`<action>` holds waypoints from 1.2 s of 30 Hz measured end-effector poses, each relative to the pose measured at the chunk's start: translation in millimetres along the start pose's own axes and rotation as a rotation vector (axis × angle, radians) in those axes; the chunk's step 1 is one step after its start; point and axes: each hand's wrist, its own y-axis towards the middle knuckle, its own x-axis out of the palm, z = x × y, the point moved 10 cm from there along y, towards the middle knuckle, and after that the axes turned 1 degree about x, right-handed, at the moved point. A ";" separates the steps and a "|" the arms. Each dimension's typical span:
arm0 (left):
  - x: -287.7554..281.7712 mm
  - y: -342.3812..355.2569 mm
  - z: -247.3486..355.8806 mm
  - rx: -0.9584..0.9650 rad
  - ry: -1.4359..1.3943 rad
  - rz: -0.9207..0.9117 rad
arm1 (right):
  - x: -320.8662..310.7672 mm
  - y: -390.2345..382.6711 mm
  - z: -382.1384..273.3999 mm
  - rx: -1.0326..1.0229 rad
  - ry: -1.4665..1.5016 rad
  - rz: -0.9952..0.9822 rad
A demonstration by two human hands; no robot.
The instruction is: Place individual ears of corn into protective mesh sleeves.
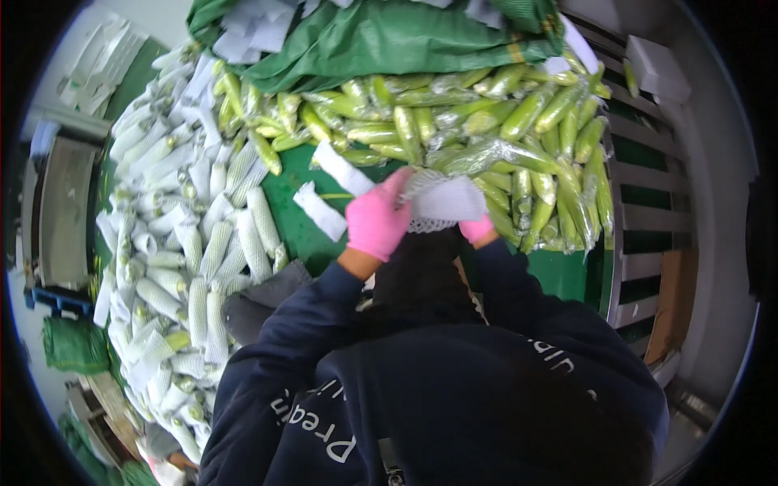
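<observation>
Both my hands wear pink gloves and meet over the green table, near my chest. Between them is a white foam net sleeve (448,200), stretched with its open mesh edge toward me. My left hand (378,217) is closed on the sleeve's left end. My right hand (476,228) grips its right side, the fingers mostly hidden behind it. Just beyond the sleeve lies a green corn cob in clear film (506,154); whether its end reaches into the sleeve I cannot tell. Two loose foam sleeves, one farther (344,168) and one nearer (319,212), lie by my left hand.
Film-wrapped corn cobs (365,109) are heaped at the far side and right. A large pile of foam-sleeved cobs (174,235) covers the left. A green woven sack (389,49) with white sleeves on it stands at the back. Metal slats (640,166) run along the right.
</observation>
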 end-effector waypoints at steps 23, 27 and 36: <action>-13.5 -191.1 -84.4 -0.526 -2.109 -0.029 | 262.8 -108.3 34.6 0.185 -0.866 -0.586; -22.0 -200.3 -78.8 -0.358 -2.260 -0.003 | 276.2 -125.9 42.3 0.091 -1.352 -0.629; -226.7 -319.0 -272.6 -0.206 -1.955 1.070 | 328.5 -86.9 57.2 -0.002 -1.169 -0.748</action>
